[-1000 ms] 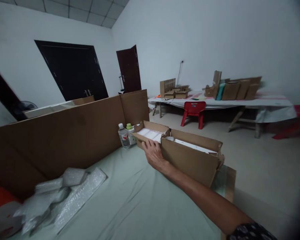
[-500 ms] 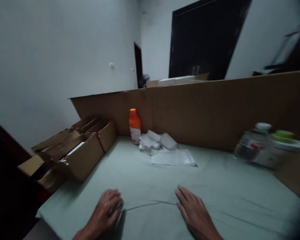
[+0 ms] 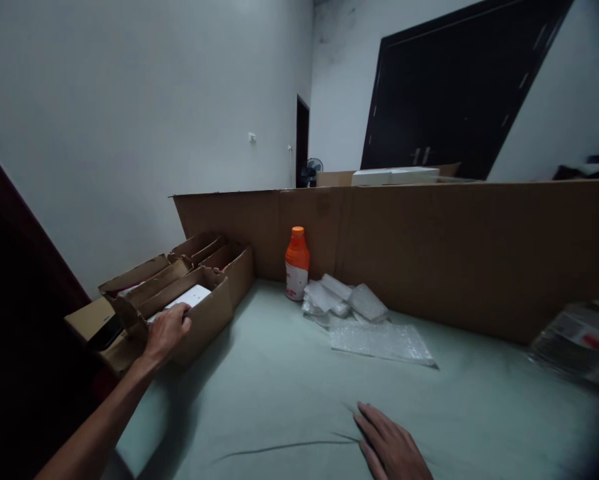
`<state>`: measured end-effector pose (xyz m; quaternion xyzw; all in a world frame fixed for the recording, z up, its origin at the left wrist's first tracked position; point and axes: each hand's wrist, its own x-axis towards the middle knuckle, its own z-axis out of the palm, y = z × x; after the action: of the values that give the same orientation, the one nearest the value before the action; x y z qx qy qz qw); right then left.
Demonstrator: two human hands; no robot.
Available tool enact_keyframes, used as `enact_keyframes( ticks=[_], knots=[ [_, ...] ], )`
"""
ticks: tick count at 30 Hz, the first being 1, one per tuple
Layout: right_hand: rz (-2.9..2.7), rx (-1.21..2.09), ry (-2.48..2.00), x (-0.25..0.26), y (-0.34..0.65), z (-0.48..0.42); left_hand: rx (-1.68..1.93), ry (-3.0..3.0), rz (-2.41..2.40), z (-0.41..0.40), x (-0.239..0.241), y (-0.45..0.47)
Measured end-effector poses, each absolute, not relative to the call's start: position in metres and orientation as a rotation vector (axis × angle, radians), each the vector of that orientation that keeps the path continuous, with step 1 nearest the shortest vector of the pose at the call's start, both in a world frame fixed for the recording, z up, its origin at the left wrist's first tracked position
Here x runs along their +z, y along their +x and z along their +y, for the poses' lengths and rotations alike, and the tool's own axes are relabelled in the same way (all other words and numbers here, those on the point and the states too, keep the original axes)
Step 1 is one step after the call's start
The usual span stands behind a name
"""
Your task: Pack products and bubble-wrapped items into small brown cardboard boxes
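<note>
My left hand (image 3: 169,330) reaches over the near side of a cardboard box (image 3: 206,323) on the left. Its fingers dip inside beside a flat white piece (image 3: 192,297), and their tips are hidden, so I cannot make out a grip. On the pale green tablecloth (image 3: 279,387), my right hand (image 3: 392,443) lies palm down with fingers stretched out, holding nothing. Thin dark lines run over the cloth beside its fingertips; whether they are creases or threads is unclear.
An orange-capped bottle (image 3: 297,265) stands at the back, with clear bubble wrap bags (image 3: 382,340) next to it. A blurred clear plastic bottle (image 3: 582,340) is at the right. A tall cardboard panel (image 3: 454,260) closes off the table's far side.
My left hand has gone from the cloth to the cardboard box at the left. My right hand stays flat on the cloth. The view has turned left.
</note>
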<state>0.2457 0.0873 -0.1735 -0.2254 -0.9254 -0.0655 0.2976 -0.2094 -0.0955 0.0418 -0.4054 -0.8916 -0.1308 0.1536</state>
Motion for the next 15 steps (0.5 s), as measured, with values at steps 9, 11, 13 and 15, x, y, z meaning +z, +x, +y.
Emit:
enact_keyframes(
  ticks=[9,11,13,15],
  knots=[
    [-2.292,0.48,-0.94,-0.124,0.251,0.051,-0.826,-2.037,-1.769,-0.154,0.021,-0.096],
    [-2.227,0.592,-0.979,-0.112,0.258,0.035,-0.871,-2.132,-1.62,-0.164,0.013,-0.077],
    [-2.172,0.734,-0.994,-0.102,0.266,0.018,-0.918,-2.107,-1.589,-0.176,-0.002,-0.069],
    [-2.109,0.899,-0.992,-0.096,0.275,0.003,-1.05,-1.864,-1.716,-0.186,-0.024,-0.07]
  ],
)
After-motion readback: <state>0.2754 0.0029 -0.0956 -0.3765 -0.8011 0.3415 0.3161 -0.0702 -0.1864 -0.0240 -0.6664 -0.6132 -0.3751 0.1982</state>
